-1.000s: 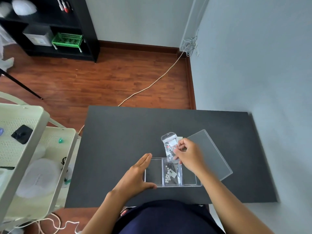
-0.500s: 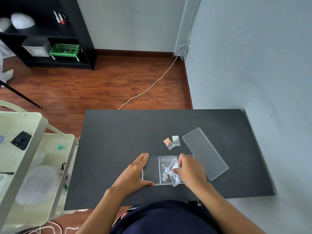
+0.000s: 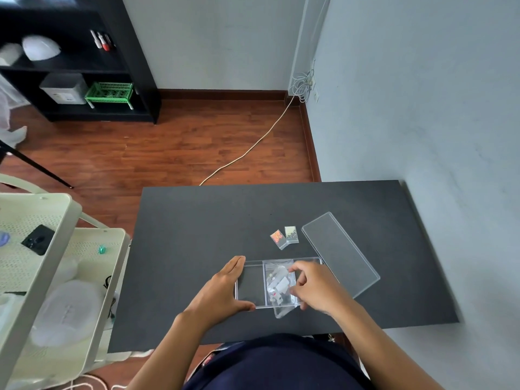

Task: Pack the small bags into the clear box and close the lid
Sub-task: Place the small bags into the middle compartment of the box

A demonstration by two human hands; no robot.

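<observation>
A person looks down at a dark table (image 3: 197, 249) with a clear box (image 3: 250, 282) lying at the near middle, its lid off. The left hand (image 3: 222, 291) cups the box's 9 o'clock end, fingers flat along the far corner and thumb hooked on the near edge, steadying it without closing around it. The right hand (image 3: 315, 288) hovers over the box's 3 o'clock half, fingers curled and pressing a clear bag (image 3: 278, 288) down into the middle compartment; one corner of that bag pokes out over the near wall at 6 o'clock. The left compartment looks bare. The clear lid (image 3: 340, 251) lies flat at 2 o'clock from the box, angled, near its far right corner. Two small bags (image 3: 284, 237), one with orange bits and one with pale bits, sit side by side at 12 o'clock from the box, apart from it.
</observation>
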